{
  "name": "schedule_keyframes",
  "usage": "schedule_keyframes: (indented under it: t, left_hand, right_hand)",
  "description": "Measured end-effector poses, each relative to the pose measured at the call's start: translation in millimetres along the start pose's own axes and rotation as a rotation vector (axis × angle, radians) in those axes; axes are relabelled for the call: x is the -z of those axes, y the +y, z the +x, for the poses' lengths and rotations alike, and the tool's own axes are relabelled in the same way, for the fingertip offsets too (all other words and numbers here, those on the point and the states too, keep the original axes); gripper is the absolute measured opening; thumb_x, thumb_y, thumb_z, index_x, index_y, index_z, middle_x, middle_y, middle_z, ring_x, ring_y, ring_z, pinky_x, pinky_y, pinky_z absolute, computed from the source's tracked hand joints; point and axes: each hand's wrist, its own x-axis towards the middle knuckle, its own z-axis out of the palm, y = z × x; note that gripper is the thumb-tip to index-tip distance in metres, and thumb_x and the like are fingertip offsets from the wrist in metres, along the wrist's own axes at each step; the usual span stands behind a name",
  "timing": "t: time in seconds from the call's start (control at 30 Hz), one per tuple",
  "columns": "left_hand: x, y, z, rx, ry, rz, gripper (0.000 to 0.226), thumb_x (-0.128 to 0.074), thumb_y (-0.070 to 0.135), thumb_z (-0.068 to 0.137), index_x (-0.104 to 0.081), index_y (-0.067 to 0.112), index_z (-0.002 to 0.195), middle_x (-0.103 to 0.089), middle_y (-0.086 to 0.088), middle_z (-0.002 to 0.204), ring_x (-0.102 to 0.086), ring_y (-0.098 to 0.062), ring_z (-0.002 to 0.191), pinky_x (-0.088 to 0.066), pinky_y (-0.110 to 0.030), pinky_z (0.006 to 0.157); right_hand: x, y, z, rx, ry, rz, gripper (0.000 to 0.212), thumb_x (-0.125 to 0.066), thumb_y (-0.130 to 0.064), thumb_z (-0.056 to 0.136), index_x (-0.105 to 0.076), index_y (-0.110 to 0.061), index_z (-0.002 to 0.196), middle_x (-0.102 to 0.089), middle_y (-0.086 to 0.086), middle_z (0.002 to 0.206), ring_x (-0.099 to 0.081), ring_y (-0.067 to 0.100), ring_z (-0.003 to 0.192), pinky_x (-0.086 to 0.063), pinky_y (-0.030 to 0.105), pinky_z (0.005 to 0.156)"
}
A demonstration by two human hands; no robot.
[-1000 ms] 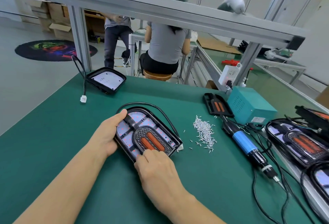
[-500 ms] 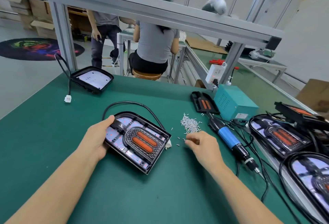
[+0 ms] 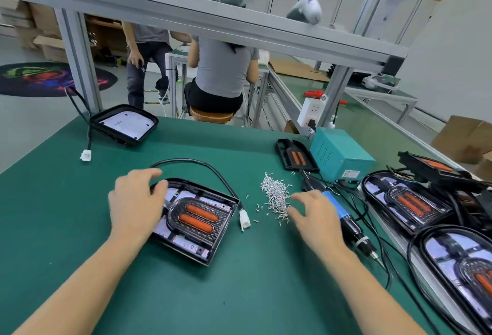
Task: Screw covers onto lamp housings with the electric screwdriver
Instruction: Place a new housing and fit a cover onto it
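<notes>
While the left hand [image 3: 135, 207] steadies the lamp housing [image 3: 195, 219], screws are being fetched.
Right hand [image 3: 315, 217] has left the cover, fingers now loosely spread, holding nothing, at the screw pile's [image 3: 275, 196] right edge.

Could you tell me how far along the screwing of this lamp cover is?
Done: the cover sits in the lamp housing, steadied by the left hand. In hand: the right hand reaches into the loose screws. Left: the electric screwdriver lies untouched, so driving the screws remains.
</notes>
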Motion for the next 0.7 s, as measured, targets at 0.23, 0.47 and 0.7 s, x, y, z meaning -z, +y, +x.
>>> schedule_keyframes:
  t: [0.23,0.47,0.7]
  left_hand:
    - [-43.3,106.7,-22.3,-0.718,-0.392,0.290,0.021,-0.052,0.028,0.090,-0.070,0.033,0.099,-0.066,0.010,0.100,-0.050,-0.016,0.103,-0.022,-0.033,0.087]
    - [-78.3,126.7,-22.3,-0.670,-0.585,0.565,0.023,-0.057,0.004,0.078,-0.064,0.025,0.082,-0.065,0.001,0.082,-0.049,-0.023,0.082,-0.021,-0.035,0.081]
    - [-87.0,123.2,-30.1,-0.703,-0.562,0.656,0.033,-0.056,-0.002,0.073,-0.038,0.021,0.057,-0.040,0.003,0.055,-0.038,-0.019,0.061,-0.024,-0.035,0.083]
  right_hand:
    - [23.4,38.7,10.0,-0.297,-0.126,-0.363,0.061,-0.050,-0.051,0.095,-0.037,-0.014,0.142,-0.042,0.008,0.142,-0.041,0.028,0.128,-0.037,0.038,0.101]
    - [27.2,53.3,9.3,-0.342,-0.206,-0.257,0.062,-0.053,-0.045,0.096,-0.033,-0.012,0.143,-0.047,0.011,0.133,-0.048,0.030,0.120,-0.043,0.037,0.092]
    - [26.3,58.0,14.5,-0.355,-0.223,-0.224,0.062,-0.051,-0.048,0.096,-0.034,-0.012,0.143,-0.050,0.011,0.131,-0.051,0.029,0.116,-0.044,0.035,0.085]
